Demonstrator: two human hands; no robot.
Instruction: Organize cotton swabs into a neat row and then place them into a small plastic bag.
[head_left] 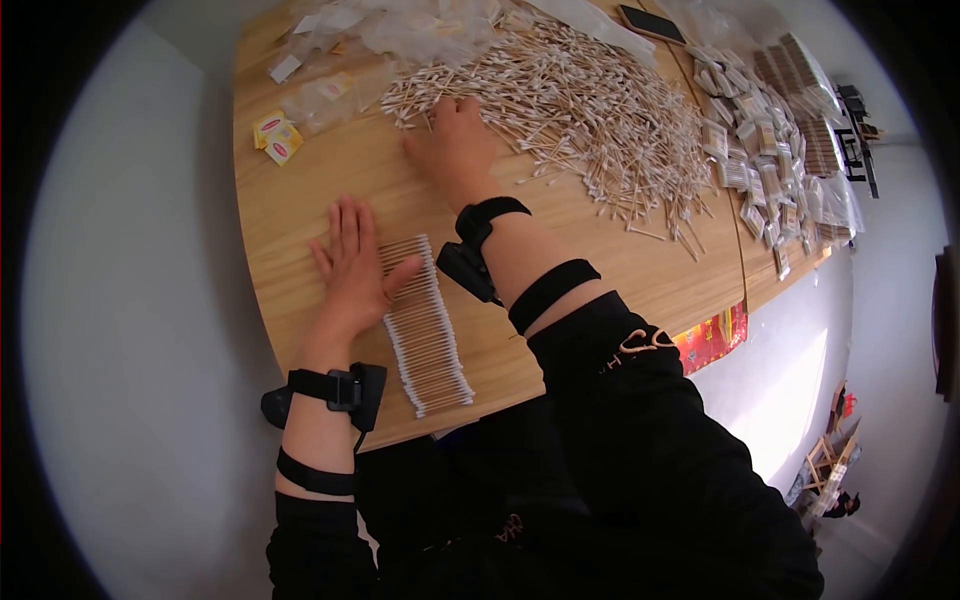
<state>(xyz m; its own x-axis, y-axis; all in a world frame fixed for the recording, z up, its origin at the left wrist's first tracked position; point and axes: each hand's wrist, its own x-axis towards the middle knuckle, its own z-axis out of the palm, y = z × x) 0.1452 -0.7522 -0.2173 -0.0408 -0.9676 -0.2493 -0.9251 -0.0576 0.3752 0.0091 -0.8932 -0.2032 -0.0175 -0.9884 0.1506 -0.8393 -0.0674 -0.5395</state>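
A neat row of cotton swabs (425, 325) lies side by side on the wooden table, forming a long ladder-like strip. My left hand (350, 270) rests flat at its left edge, fingers spread and thumb laid across the swabs near the far end. Farther off, my right hand (457, 150) reaches to the near left edge of a big loose heap of cotton swabs (570, 100). Its fingers are bent down and closed on swabs there; the fingertips are partly hidden. Black straps with small devices circle both wrists.
Yellow-and-white cards (277, 138) and clear plastic bags (410, 30) lie at the far left of the wooden table (570, 260). Many small packed boxes of swabs (765, 150) pile up on the right. A dark phone (650, 24) sits at the far edge.
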